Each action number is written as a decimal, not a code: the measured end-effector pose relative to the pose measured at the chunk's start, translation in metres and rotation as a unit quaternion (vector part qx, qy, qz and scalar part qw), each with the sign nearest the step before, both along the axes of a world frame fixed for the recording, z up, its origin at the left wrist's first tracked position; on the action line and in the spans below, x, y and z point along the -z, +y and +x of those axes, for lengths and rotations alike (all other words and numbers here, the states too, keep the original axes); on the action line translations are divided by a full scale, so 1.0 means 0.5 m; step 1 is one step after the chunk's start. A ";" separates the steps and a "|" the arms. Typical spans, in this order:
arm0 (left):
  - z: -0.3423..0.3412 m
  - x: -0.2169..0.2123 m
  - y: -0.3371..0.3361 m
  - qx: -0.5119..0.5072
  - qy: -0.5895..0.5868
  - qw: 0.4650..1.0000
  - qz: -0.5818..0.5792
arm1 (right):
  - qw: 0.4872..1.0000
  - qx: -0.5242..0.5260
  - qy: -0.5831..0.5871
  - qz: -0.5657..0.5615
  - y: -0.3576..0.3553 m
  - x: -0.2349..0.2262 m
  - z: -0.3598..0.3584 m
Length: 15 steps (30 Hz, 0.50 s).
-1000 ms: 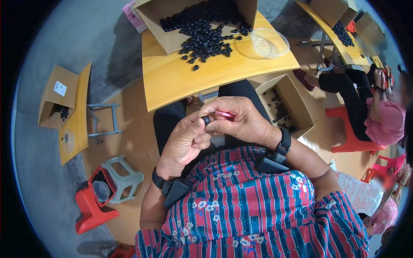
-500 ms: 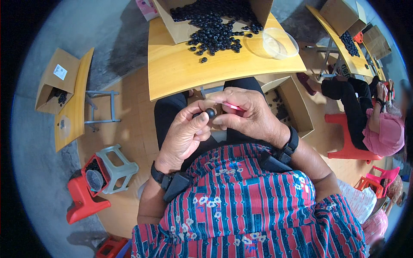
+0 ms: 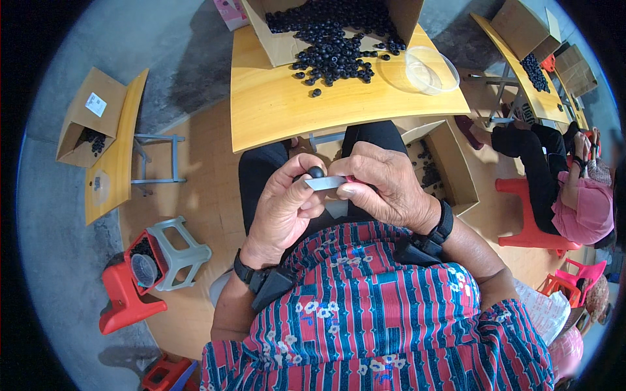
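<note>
a small black round piece sits pinched at the fingertips of the left hand, held up over the person's lap between the body and the near edge of the yellow table. just to its right lies a flat grey blade, its long axis running nearly level from left to right, the tip touching or almost touching the black piece. the blade's far end, with a bit of pink handle, disappears into the right hand, which is closed around it with the thumb pressed along the underside. the two hands are drawn close together, fingers nearly meeting at the piece; the left is clamped on the piece, the right on the tool. the piece lies at the left hand's fingertips, so the left is the nearer one, and the blade reaches it from the right.

beyond the hands, the table carries an open cardboard box spilling a heap of black pieces onto the wood, with a clear plastic bowl beside the heap. another open carton stands on the floor by the person's right knee. a grey stool and a red stool stand to the left, and another person sits at a further table on the right.
</note>
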<state>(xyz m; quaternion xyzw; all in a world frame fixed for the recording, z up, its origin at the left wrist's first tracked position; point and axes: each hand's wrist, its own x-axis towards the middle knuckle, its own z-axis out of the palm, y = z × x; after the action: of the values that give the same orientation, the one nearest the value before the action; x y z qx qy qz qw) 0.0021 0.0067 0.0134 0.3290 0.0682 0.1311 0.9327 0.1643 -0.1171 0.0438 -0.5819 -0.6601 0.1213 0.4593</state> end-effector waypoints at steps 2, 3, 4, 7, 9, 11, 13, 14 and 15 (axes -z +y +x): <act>-0.001 0.000 -0.001 -0.001 0.001 1.000 -0.002 | 1.000 -0.001 -0.016 0.010 0.000 0.002 0.001; -0.002 0.000 0.000 -0.002 0.002 1.000 -0.004 | 1.000 0.000 -0.017 0.014 0.000 0.001 0.000; -0.002 0.000 0.000 -0.002 0.001 1.000 -0.003 | 1.000 0.001 -0.017 0.019 0.000 0.000 0.000; -0.001 0.004 0.000 -0.007 -0.012 1.000 0.006 | 1.000 0.002 -0.018 0.022 0.000 0.004 -0.001; -0.002 0.007 0.002 -0.007 -0.011 1.000 0.021 | 1.000 0.002 -0.017 0.024 0.001 0.002 -0.002; -0.003 0.005 0.001 -0.011 -0.006 1.000 0.027 | 1.000 0.002 -0.017 0.026 0.002 0.001 -0.003; -0.004 0.002 0.001 -0.015 -0.001 0.999 0.032 | 1.000 0.003 -0.016 0.017 0.002 0.000 -0.004; -0.005 0.001 0.002 -0.012 -0.001 0.999 0.032 | 1.000 0.004 -0.016 0.018 0.002 0.000 -0.003; -0.005 0.001 0.003 -0.010 0.000 0.999 0.031 | 1.000 0.003 -0.019 0.019 0.003 0.000 -0.003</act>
<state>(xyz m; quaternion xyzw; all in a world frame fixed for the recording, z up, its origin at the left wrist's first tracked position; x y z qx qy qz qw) -0.0005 0.0080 0.0131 0.3574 0.0672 0.1427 0.9205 0.1629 -0.1158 0.0436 -0.5773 -0.6689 0.0963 0.4583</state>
